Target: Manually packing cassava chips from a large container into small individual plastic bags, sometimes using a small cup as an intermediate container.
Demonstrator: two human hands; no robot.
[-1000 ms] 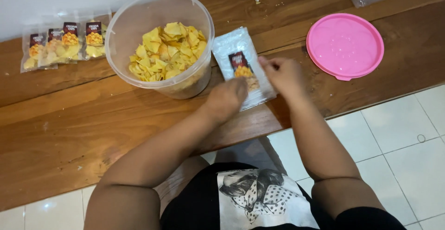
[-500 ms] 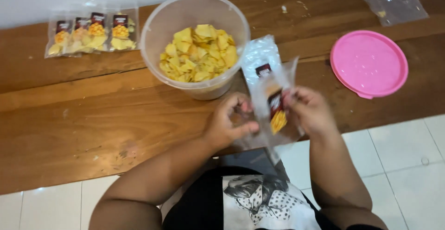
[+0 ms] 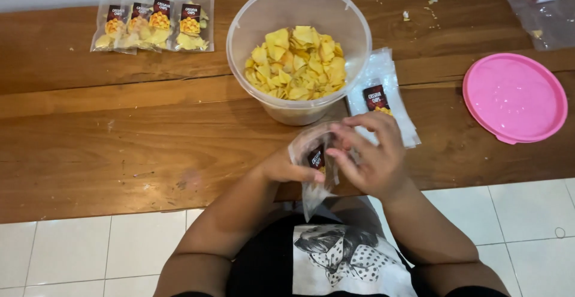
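Left hand (image 3: 286,168): closed on the near side of a small clear pouch (image 3: 312,165), thumb lying across its dark label.
Right hand (image 3: 371,153): fingers curled, pinching the pouch's top edge on the far side, so that the mouth is spread between the two hands.
Small clear pouch: held upright above the near edge of the worktop (image 3: 120,147), just in front of the tub; its lower end hangs past the edge. It appears empty.
Stack of empty pouches (image 3: 383,93): flat on the worktop just beyond the right hand and beside the tub, labelled face up.
Clear round tub (image 3: 299,51): open, standing on the worktop; roughly half full of yellow chips (image 3: 299,63).
Pink lid (image 3: 514,97): lying on the worktop to the right, well apart from the tub.
Filled pouches (image 3: 153,24): four overlapping packets of chips at the far left of the worktop.
Clear bag (image 3: 539,9): far right corner, partly out of view; contents unclear.
Progress (judged): four packets filled; the held pouch not yet filled; many chips and spare pouches remaining.
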